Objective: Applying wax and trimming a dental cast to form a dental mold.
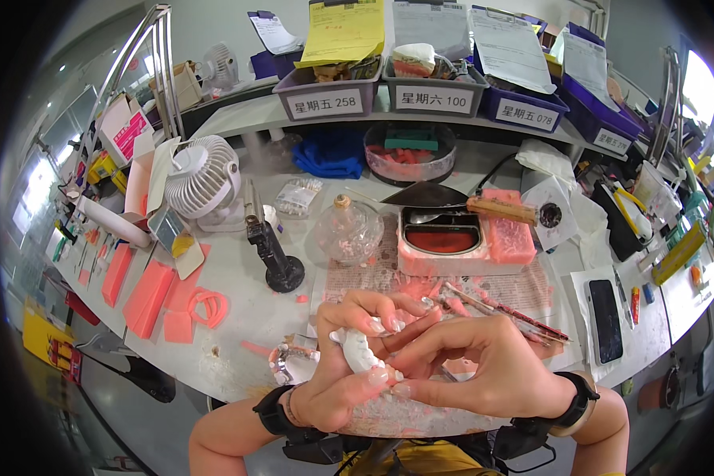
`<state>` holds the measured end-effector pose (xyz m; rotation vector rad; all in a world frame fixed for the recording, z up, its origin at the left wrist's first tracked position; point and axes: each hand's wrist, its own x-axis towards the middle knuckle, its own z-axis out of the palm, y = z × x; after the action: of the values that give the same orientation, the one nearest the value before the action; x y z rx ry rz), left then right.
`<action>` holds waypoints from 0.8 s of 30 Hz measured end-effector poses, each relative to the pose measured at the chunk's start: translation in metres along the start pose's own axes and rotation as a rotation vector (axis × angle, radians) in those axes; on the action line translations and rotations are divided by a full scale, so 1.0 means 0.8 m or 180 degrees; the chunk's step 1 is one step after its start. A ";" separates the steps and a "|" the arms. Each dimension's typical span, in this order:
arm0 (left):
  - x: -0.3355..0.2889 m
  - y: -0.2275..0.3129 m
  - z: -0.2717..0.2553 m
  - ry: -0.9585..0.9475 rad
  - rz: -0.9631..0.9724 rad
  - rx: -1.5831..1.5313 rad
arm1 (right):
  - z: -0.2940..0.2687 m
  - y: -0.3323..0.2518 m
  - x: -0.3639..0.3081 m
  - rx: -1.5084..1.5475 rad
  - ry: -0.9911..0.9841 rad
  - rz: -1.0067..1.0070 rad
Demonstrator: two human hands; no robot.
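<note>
A white plaster dental cast (pixel 358 349) is gripped in my left hand (pixel 325 397), its curved row of teeth turned upward between thumb and fingers. My right hand (pixel 496 369) comes in from the right. Its thumb and index finger pinch together at the lower end of the cast, by a small pinkish piece (pixel 393 376) whose kind is hidden by the fingertips. On the bench beside my left wrist lies another dental model (pixel 295 363) with metallic parts along its arch.
Behind my hands stand a wax heater (pixel 443 239) with red wax, a round glass burner (pixel 349 232) and a black torch (pixel 271 246). Carving tools (pixel 516 313) rest on newspaper. Pink wax sheets (pixel 149 297) and a fan (pixel 202 178) are left; a phone (pixel 605 321) is right.
</note>
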<state>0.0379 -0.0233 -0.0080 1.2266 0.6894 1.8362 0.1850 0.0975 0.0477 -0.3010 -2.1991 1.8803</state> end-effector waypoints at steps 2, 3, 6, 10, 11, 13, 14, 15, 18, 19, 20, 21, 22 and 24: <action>0.000 0.000 0.001 0.0058 -0.0036 -0.0072 | 0.000 0.003 0.001 -0.0140 -0.0011 0.0012; -0.001 0.000 0.001 0.0115 -0.0071 -0.0145 | 0.001 0.009 0.002 -0.0159 0.0033 -0.0106; -0.001 -0.005 -0.003 0.0050 0.0074 0.0015 | 0.004 0.010 0.004 -0.0091 0.0089 -0.0198; 0.000 -0.005 -0.008 -0.0017 0.0085 0.0046 | 0.006 0.011 0.003 -0.0108 0.0144 -0.0179; 0.000 -0.005 -0.011 -0.0198 0.0107 0.0038 | 0.008 0.011 0.003 -0.0106 0.0144 -0.0181; 0.001 -0.006 -0.011 -0.0379 0.0127 0.0035 | 0.008 0.010 0.002 -0.0183 0.0198 -0.0240; 0.001 -0.007 -0.007 -0.0326 0.0134 0.0134 | 0.008 0.009 0.001 -0.0177 0.0200 -0.0243; 0.000 -0.006 -0.005 -0.0271 0.0154 0.0223 | 0.011 0.006 0.001 -0.0315 0.0234 -0.0321; -0.003 -0.001 -0.005 -0.0101 -0.0127 -0.0142 | 0.012 -0.001 -0.002 -0.0565 0.0210 -0.0231; -0.003 0.001 -0.004 -0.0098 -0.0128 -0.0136 | 0.011 -0.002 -0.002 -0.0670 0.0148 -0.0065; -0.002 0.005 -0.004 -0.0036 -0.0266 -0.0379 | 0.010 -0.002 -0.003 -0.0666 0.0143 -0.0068; -0.002 0.007 -0.003 0.0022 -0.0403 -0.0628 | 0.008 -0.002 -0.003 -0.0518 0.0125 -0.0087; -0.001 0.007 -0.003 0.0021 -0.0401 -0.0628 | 0.008 -0.002 -0.003 -0.0371 0.0105 -0.0105; 0.000 0.008 -0.003 0.0053 -0.0415 -0.0683 | 0.012 -0.003 -0.005 -0.0161 0.0171 -0.0045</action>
<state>0.0335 -0.0267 -0.0042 1.0047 0.5519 1.7635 0.1856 0.0870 0.0487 -0.3400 -2.2102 1.7902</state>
